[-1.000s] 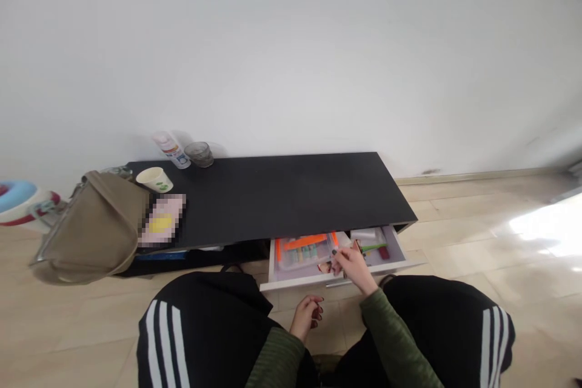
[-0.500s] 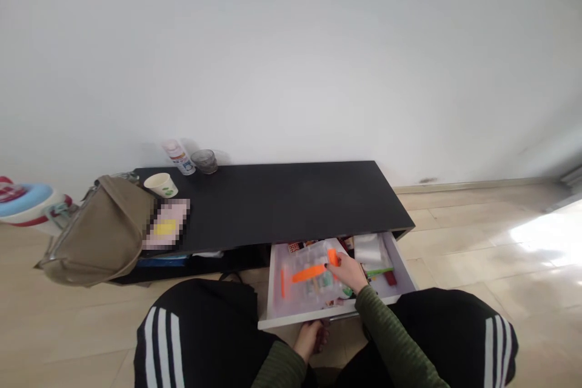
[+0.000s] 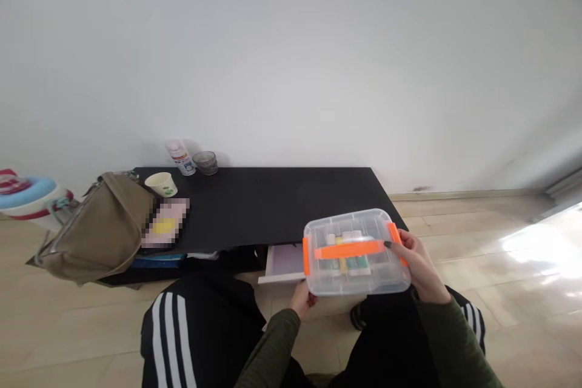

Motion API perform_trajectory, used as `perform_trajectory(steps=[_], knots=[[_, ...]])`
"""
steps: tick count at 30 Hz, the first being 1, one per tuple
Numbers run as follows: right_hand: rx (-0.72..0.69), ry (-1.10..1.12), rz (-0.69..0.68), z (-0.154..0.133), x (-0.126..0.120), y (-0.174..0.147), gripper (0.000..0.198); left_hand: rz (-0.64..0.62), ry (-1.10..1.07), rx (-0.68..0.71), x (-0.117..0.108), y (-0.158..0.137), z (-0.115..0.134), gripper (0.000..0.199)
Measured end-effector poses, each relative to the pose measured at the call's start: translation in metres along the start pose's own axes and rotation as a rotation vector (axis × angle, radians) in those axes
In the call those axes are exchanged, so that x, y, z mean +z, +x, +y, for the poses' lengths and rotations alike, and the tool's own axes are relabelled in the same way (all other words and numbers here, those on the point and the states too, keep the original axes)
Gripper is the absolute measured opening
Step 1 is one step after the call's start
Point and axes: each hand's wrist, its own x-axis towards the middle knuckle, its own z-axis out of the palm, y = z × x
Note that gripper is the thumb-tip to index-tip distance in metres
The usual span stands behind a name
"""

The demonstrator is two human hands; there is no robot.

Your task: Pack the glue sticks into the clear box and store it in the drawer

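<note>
My right hand [image 3: 421,264] grips the right end of a clear plastic storage box [image 3: 325,282] with an orange handle and orange side clips. It holds the box up over the drawer, tilted so that the lid faces me. Small white, yellow and green packs show through the lid. Below the box's left corner, my left hand [image 3: 301,299] has its fingers curled at the drawer's front edge, where the handle is; the box hides part of this contact. The white drawer [image 3: 280,279] stands partly out, its right side and most contents hidden behind the box.
On the black low cabinet [image 3: 254,206] stand a paper cup [image 3: 161,184], a spray can [image 3: 180,157] and a glass bowl [image 3: 205,162]. A brown bag [image 3: 100,230] and a blurred pink item [image 3: 166,222] lie at the left. My knees flank the drawer.
My right hand has lifted the storage box out of the drawer, up and to the right. The drawer has slid inward, with my left hand moving along at its front.
</note>
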Motion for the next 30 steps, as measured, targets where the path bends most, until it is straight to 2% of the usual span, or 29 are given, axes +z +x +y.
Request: perform_trajectory(steps=[4, 6, 10, 12, 15, 17, 19, 25, 30], knots=[[0.021, 0.202, 0.032, 0.008, 0.018, 0.031, 0.031, 0.028, 0.015, 0.190, -0.006, -0.009, 0.060, 0.035], [0.016, 0.246, 0.030, 0.014, 0.029, 0.052, 0.027, 0.046, 0.105, 0.359, -0.014, -0.022, 0.098, 0.035], [0.016, 0.278, -0.020, 0.027, 0.053, 0.095, 0.022, 0.115, 0.296, 0.526, -0.029, -0.050, 0.175, 0.058], [0.037, 0.286, -0.065, 0.034, 0.066, 0.115, 0.022, 0.169, 0.442, 0.616, -0.032, -0.058, 0.208, 0.061], [0.082, 0.285, -0.104, 0.044, 0.086, 0.142, 0.022, 0.257, 0.827, 0.674, -0.033, -0.057, 0.243, 0.053], [0.109, 0.257, -0.140, 0.051, 0.095, 0.159, 0.023, 0.353, 1.031, 0.671, -0.032, -0.049, 0.257, 0.048], [0.106, 0.179, -0.178, 0.056, 0.099, 0.174, 0.025, 0.416, 1.095, 0.683, -0.031, -0.039, 0.266, 0.045], [-0.004, -0.159, -0.218, 0.063, 0.091, 0.197, 0.031, 0.305, 1.021, 0.708, -0.036, -0.023, 0.271, 0.047], [0.093, -0.020, -0.299, 0.068, 0.089, 0.202, 0.026, 0.264, 0.989, 0.747, -0.042, -0.022, 0.272, 0.047]])
